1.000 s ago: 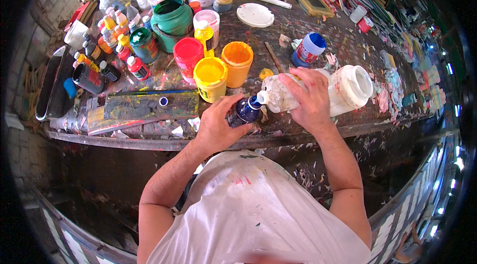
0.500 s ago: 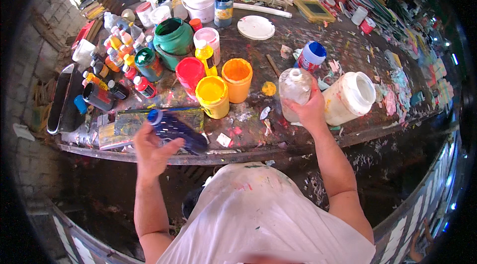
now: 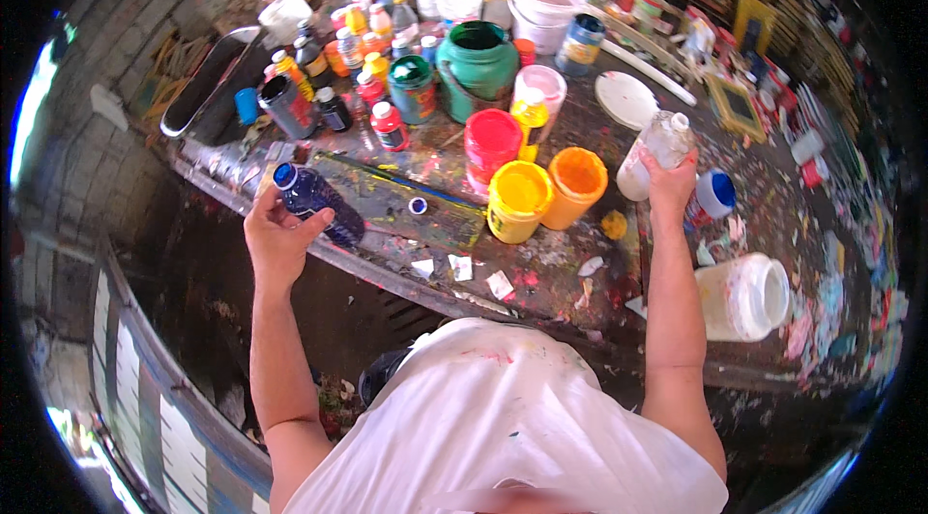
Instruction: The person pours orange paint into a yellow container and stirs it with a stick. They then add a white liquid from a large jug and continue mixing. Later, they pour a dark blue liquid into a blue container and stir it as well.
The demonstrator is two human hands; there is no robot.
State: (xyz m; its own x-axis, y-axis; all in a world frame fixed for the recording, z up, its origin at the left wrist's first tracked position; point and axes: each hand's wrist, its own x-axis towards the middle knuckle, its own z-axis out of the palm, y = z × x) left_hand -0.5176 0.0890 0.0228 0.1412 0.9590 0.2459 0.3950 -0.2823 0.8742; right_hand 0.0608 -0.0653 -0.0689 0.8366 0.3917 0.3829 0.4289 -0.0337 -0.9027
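Note:
My left hand [image 3: 280, 235] is wrapped round a dark blue plastic bottle [image 3: 327, 208], uncapped and tilted, at the table's near left edge. A small round white-and-blue cap [image 3: 418, 206] lies on a paint-stained board [image 3: 391, 193] to its right. My right hand [image 3: 671, 187] grips a cloudy, see-through plastic bottle [image 3: 638, 164] with a narrow neck. Whether that bottle rests on the table I cannot tell. Just right of this hand stands a jar with blue paint inside [image 3: 717, 193]. Tubs of yellow [image 3: 519, 214], orange [image 3: 577, 190] and red paint [image 3: 491, 146] stand between my hands.
Several small paint bottles crowd the far left beside a long black tray [image 3: 208, 93]. A green paint pot [image 3: 476, 69], a white bucket [image 3: 543, 21] and a white lid [image 3: 626, 100] are farther back. A large white jar [image 3: 739, 299] lies tilted at right, near paper scraps.
My view has turned, shifting the table. My right hand and the cloudy bottle have moved back, away from the large white jar. The cap on the board now shows.

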